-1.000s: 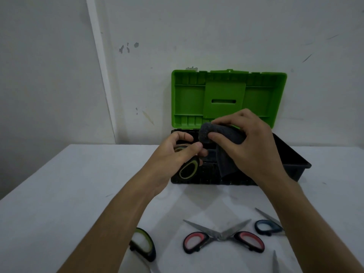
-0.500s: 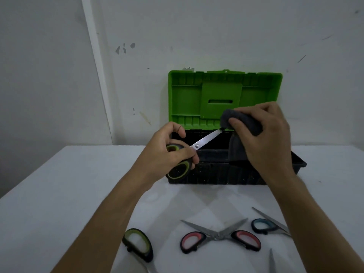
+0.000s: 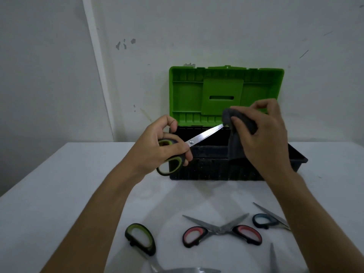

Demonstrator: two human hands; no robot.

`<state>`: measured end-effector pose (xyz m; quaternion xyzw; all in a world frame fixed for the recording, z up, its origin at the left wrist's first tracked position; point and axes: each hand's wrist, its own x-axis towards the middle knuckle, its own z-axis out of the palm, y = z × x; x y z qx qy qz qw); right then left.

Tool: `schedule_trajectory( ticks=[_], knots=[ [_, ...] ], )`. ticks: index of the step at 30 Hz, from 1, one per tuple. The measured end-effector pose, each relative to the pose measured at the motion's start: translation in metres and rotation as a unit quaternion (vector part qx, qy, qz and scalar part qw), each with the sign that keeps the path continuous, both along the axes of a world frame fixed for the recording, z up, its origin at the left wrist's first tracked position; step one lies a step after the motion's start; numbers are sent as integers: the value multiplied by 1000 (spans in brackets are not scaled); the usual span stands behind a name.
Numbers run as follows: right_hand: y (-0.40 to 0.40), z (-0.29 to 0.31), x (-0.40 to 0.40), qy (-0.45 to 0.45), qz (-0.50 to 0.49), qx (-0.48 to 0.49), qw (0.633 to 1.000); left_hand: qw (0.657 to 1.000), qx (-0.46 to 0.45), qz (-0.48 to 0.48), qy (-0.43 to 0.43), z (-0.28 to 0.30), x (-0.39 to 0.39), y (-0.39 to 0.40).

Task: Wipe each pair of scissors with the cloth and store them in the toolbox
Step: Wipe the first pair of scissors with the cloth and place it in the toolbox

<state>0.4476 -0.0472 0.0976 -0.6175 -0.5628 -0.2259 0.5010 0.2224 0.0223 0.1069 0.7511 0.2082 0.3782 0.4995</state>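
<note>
Nearest edge of white table: three pairs lay unwiped, it seemed: green-handled scissors, red-handled scissors splayed open, blue-handled scissors partly under the right forearm. That forearm passing over open blades could catch a tip or drag a pair off the table.

Mid-field: left hand curled tight around the handles of the held scissors, blades closed, pointing up-right. Right hand pinched the dark cloth over the blade tip, thumb pressing. Risk: thin fold slipping, edge nicking the thumb.

Beyond: toolbox open, green lid upright against the wall; contents not visible.
</note>
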Motion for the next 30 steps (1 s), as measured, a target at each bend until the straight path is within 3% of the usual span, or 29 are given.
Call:
schedule_trajectory(
  ticks=[6, 11, 16, 21, 25, 30],
  knots=[
    [-4, 10, -20, -4, 47, 83, 995, 999, -2, 43, 14, -6, 6, 2],
    [3, -5, -39, -46, 122, -39, 991, 999, 1, 36, -7, -4, 4, 2],
    [16, -17, -19, 62, 89, -15, 994, 998, 42, 29, 41, -2, -4, 4],
    [16, -19, 0, 124, 27, -28, 992, 996, 21, -10, 81, -6, -2, 5],
    [17, -17, -8, 121, 34, -12, 992, 995, 2, 27, 101, -15, 1, 10],
    [15, -16, -29, 74, 111, -32, 991, 996, -36, 54, 58, -14, -4, 15]
  ],
)
